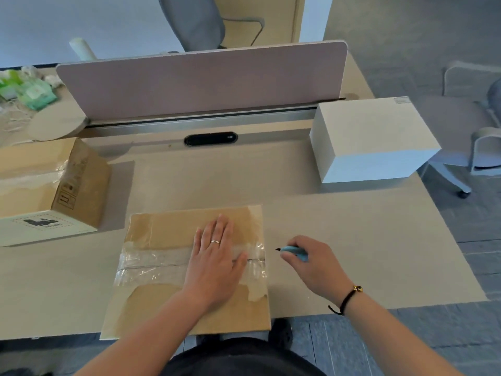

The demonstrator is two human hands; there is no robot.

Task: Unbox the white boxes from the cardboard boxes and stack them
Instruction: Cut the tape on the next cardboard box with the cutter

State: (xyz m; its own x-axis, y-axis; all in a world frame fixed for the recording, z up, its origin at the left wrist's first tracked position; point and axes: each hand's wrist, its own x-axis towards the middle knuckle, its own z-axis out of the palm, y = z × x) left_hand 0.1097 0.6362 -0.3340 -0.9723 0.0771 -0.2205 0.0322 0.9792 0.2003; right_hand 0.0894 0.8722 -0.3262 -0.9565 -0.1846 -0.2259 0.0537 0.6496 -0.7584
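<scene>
A taped cardboard box (168,232) lies at the desk's near edge, clear tape running across its top seam. My left hand (215,256) presses flat on its top, fingers straight, over the tape. Just right of the box, my right hand (311,263) grips a small blue cutter (294,252), its black tip pointing left toward the box's right edge. A white box (371,137) stands at the far right of the desk. A second taped cardboard box (46,180) sits at the left.
A pink divider panel (200,82) runs along the back of the desk (352,226), with a black cable port (211,138) below it. Green packets (32,93) and a round pad lie far left. Office chairs stand beyond the divider and at the right.
</scene>
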